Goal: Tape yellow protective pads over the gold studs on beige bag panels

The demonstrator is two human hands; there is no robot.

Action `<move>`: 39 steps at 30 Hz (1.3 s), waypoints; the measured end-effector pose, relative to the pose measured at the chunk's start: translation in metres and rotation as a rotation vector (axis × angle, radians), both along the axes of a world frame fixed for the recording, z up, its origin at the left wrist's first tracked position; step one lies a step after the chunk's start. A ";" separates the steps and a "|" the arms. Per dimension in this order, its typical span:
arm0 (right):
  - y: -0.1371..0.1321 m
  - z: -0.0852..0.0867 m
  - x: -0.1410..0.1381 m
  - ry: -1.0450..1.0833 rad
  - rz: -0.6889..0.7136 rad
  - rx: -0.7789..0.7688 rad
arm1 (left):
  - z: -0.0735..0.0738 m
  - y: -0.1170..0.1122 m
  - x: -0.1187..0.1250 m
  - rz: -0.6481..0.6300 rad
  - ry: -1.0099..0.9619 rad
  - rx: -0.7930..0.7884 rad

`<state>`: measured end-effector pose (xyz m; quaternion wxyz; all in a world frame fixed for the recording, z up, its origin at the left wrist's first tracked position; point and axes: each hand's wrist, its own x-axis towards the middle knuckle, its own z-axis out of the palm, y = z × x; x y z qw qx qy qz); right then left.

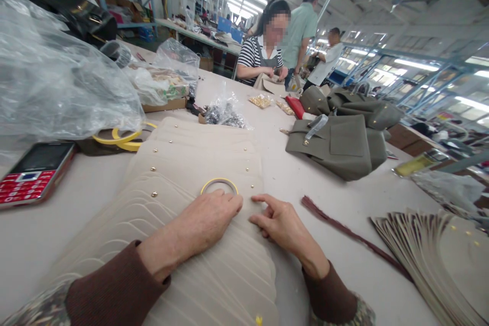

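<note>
Left hand (208, 219), curled and empty, pins the panels (183, 163) by the tape ring (219, 186); right hand (280, 224), half-open, should lift just one.

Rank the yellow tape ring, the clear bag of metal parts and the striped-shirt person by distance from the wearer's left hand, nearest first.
1. Yellow tape ring: right by the left hand, on the beige pieces.
2. Clear bag of metal parts: ahead, mid-table.
3. Striped-shirt person: across the table, far end.
</note>
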<state>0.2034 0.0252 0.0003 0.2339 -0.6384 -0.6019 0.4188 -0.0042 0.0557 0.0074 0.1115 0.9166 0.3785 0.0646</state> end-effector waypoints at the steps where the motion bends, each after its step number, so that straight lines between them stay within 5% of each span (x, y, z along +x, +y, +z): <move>1: 0.000 0.000 0.002 0.061 -0.041 -0.058 | 0.000 0.000 0.000 0.000 0.000 -0.003; 4: -0.002 0.000 0.008 0.135 -0.053 -0.119 | 0.002 0.000 -0.002 -0.010 -0.007 -0.013; 10: -0.009 -0.005 0.004 -0.061 0.078 0.170 | 0.001 0.000 -0.004 -0.014 -0.029 -0.020; 17: -0.008 -0.010 -0.007 -0.215 0.101 0.301 | -0.001 0.000 -0.003 -0.016 -0.059 0.004; 26: -0.004 0.008 0.001 -0.079 0.296 0.077 | -0.004 0.000 -0.006 -0.072 -0.277 0.028; 31: -0.003 0.006 -0.001 0.129 0.024 0.410 | -0.010 -0.002 -0.004 -0.046 -0.369 0.023; 35: -0.004 0.005 -0.011 0.096 0.162 0.690 | -0.011 -0.004 -0.001 0.000 -0.339 0.002; 39: -0.004 0.003 -0.019 0.013 0.226 0.792 | -0.010 -0.005 -0.001 -0.012 -0.310 -0.015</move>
